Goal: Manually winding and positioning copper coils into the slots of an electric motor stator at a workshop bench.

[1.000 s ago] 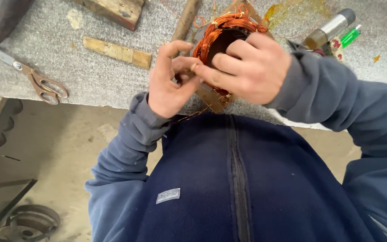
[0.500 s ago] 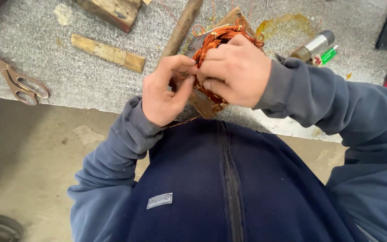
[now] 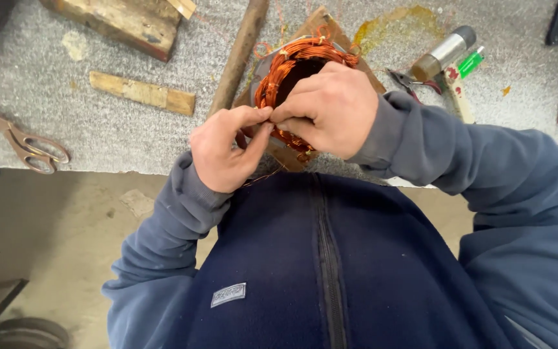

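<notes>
I log the copper coil (image 3: 292, 71) at upper centre of frame, its opening facing up toward the camera. Right hand (image 3: 330, 110) curls over its near rim; left hand (image 3: 224, 152), lower left of it, pinches a wire strand at the rim.

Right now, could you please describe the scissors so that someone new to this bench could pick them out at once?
Start at the grey stone-like worktop and follow its near edge to the far left. The scissors lie flat there, shut, well away from both hands. Their brown loop handles and long metal blades set them apart from the plain wooden strip to their right.
</notes>
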